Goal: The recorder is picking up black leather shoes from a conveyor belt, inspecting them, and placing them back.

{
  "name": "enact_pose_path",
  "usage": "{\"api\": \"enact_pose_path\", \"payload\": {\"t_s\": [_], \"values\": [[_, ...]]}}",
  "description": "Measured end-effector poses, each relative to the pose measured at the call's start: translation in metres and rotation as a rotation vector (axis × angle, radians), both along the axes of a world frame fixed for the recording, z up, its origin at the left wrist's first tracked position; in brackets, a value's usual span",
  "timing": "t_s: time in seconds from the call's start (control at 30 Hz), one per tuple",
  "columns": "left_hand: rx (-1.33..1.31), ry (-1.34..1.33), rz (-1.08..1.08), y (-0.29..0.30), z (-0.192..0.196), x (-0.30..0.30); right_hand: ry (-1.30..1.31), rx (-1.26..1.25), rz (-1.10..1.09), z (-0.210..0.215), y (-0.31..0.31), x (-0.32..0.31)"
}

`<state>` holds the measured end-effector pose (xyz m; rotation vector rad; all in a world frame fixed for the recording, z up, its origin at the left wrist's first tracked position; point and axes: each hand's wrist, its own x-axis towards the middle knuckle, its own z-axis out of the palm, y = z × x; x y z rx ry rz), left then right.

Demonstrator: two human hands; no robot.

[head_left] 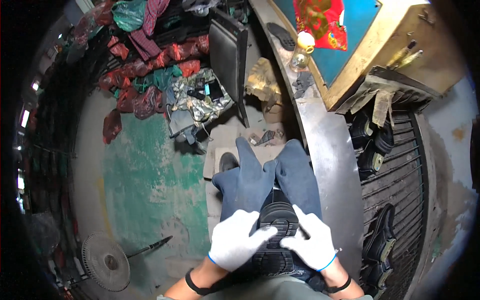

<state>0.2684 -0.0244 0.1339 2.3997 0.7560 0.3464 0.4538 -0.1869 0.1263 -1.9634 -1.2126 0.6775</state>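
Can't see what's under the black shoe sole [278, 226], most fingers on both gloved hands [232, 241] are tucked out of sight, the forearms [205, 277] run off the bottom edge, and the small stuff [214, 91] on the camo cloth [202, 112] is too tiny to make out.

We see a worn green-painted floor [145, 165] left of centre, a black-backed chair [225, 57] at upper centre, and a shiny metal counter [331, 150] right of centre.
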Motion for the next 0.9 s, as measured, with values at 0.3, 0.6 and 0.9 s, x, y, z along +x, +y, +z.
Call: {"api": "enact_pose_path", "payload": {"t_s": [0.3,0.6,0.9], "values": [[-0.231,-0.386,0.222,-0.072,0.068,-0.026,-0.209,0.447,-0.118,0.035,-0.033,-0.057],[-0.282,-0.439,0.300,-0.089,0.060,-0.048,0.229,0.374,0.030,0.030,-0.065,-0.064],[0.056,-0.137,-0.551,-0.108,0.039,-0.056,1.887,0.171,-0.504,-0.024,-0.097,-0.041]]}}
